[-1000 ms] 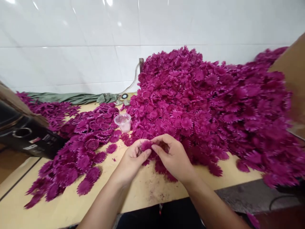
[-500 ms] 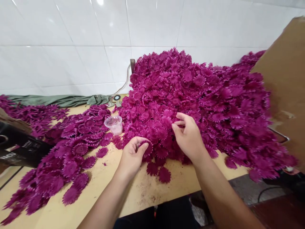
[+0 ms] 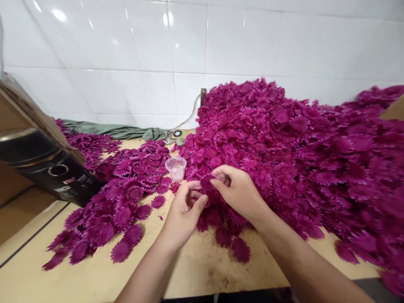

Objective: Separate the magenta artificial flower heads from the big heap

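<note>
My right hand [image 3: 235, 187] pinches a dark magenta artificial flower [image 3: 206, 182] between thumb and fingers, above the front of the big pile. Just left of it, my left hand [image 3: 187, 210] has its thumb and fingers apart, with fingertips at the flower's left edge; whether they touch it I cannot tell. Behind the hands rises a large heap of magenta flowers [image 3: 246, 122]. A small clear plastic cup [image 3: 176, 169] with whitish contents stands beyond my left hand. A smaller pile of flat, round flower pieces [image 3: 126, 198] spreads to the left.
A black bottle [image 3: 57, 164] leans by a cardboard box [image 3: 34, 109] at the left. Green cloth [image 3: 116, 129] lies along the tiled wall [image 3: 110, 38]. Loose flowers [image 3: 240, 250] lie near the table's [image 3: 189, 273] front edge. More cardboard [image 3: 394, 110] shows far right.
My right hand has moved left to meet my left hand and now pinches a flower. My left thumb and fingers, earlier closed on a flower, have parted. The view has swung left.
</note>
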